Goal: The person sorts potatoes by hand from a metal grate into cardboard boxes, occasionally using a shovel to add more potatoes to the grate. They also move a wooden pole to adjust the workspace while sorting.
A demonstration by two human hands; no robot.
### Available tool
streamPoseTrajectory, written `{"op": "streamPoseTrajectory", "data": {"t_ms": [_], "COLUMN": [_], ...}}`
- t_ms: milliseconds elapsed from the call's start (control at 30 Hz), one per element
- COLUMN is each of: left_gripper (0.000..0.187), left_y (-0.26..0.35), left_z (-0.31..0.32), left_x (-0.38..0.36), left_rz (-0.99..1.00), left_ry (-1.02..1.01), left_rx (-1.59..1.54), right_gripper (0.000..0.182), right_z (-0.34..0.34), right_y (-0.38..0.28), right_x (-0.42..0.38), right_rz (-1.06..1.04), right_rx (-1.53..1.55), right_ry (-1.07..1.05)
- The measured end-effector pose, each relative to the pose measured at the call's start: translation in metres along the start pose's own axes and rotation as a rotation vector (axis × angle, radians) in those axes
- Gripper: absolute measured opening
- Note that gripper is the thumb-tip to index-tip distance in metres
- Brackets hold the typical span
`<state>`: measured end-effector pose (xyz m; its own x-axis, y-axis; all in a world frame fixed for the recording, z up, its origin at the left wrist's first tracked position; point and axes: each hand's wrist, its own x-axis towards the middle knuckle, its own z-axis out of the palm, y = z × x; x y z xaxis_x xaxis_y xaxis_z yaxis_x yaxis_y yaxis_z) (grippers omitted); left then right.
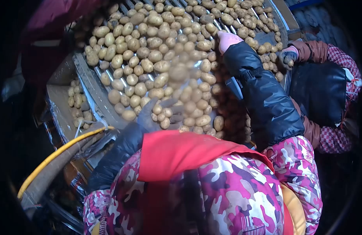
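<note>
My left hand (147, 116), in a grey glove, is palm up near the front of the sorting table. Its fingers curl around several small potatoes (161, 116). My right arm stretches forward, in a black sleeve cover. On it, my right hand (229, 40) shows a pink glove back at the far right of the pile, next to potatoes and metal rollers. Its fingers are hidden, so whether they grip anything cannot be made out. A broad layer of potatoes (153, 55) covers the rollers (132, 6) between and beyond my hands.
A co-worker's gloved hand (288, 57) is at the table's right edge. Left of the table stands a box (61, 88) with more potatoes, near a yellow-edged curved band (59, 152). Another person's dark red sleeve (57, 15) shows at upper left.
</note>
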<state>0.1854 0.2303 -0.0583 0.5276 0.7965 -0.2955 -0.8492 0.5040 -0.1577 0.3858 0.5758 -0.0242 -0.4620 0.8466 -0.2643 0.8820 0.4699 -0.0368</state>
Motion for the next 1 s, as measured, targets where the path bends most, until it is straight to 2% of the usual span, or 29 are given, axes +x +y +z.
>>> {"op": "streamPoseTrajectory", "data": {"t_ms": [100,200,267,367,433,500,567,633,700,733,767,800,867,900,933,967,1000], "left_gripper": [0.073,0.073,0.071,0.071,0.07,0.069,0.068,0.07,0.07,0.07,0.069,0.068,0.066,0.065,0.062,0.063,0.064], "left_y": [0.004,-0.005,0.0,0.005,-0.011,-0.018,-0.013,-0.009,-0.014,-0.015,-0.015,-0.013,-0.006,-0.003,0.0,-0.003,-0.005], "left_z": [-0.015,0.029,0.003,-0.031,0.013,0.047,0.039,0.033,0.044,0.04,0.033,0.023,-0.002,-0.019,-0.033,-0.049,-0.041], "left_x": [-0.001,-0.001,-0.006,-0.006,-0.016,-0.02,-0.022,-0.024,-0.026,-0.023,-0.019,-0.014,-0.006,-0.007,-0.016,-0.029,-0.035], "left_rz": [0.053,0.144,0.146,0.134,0.235,0.255,0.237,0.237,0.244,0.244,0.246,0.251,0.263,0.27,0.243,0.245,0.254], "left_ry": [0.201,0.416,0.272,-0.017,0.225,0.292,0.199,0.174,0.151,0.21,0.263,0.246,0.147,0.068,-0.036,-0.112,-0.228], "left_rx": [0.122,0.107,0.095,0.025,0.108,0.22,0.157,0.083,-0.016,0.01,0.04,0.034,-0.016,-0.06,-0.087,-0.255,-0.262], "right_gripper": [0.029,0.031,0.037,0.036,0.033,0.032,0.039,0.038,0.032,0.031,0.042,0.045,0.051,0.053,0.054,0.054,0.055], "right_z": [0.0,0.002,-0.003,0.003,0.012,0.019,0.02,-0.005,-0.011,-0.028,-0.016,-0.011,0.005,0.014,0.015,0.017,0.018], "right_y": [-0.011,-0.01,-0.007,0.003,0.017,0.03,0.032,-0.002,-0.05,-0.087,-0.098,-0.114,-0.149,-0.16,-0.162,-0.164,-0.166], "right_x": [-0.01,0.0,0.007,0.014,0.021,0.026,0.007,-0.046,-0.106,-0.145,-0.156,-0.162,-0.176,-0.186,-0.192,-0.196,-0.197], "right_rz": [0.065,0.156,0.175,0.165,0.149,0.17,0.14,0.26,-0.049,-0.114,-0.454,-0.615,-0.869,-0.961,-0.992,-1.026,-1.061], "right_rx": [-0.005,-0.035,-0.081,-0.031,0.004,0.049,0.116,0.585,0.818,0.924,0.754,0.647,0.462,0.391,0.424,0.458,0.491], "right_ry": [0.049,-0.012,-0.086,-0.061,-0.063,-0.061,0.032,0.103,0.203,0.167,0.254,0.112,0.119,0.274,0.22,0.17,0.12]}}
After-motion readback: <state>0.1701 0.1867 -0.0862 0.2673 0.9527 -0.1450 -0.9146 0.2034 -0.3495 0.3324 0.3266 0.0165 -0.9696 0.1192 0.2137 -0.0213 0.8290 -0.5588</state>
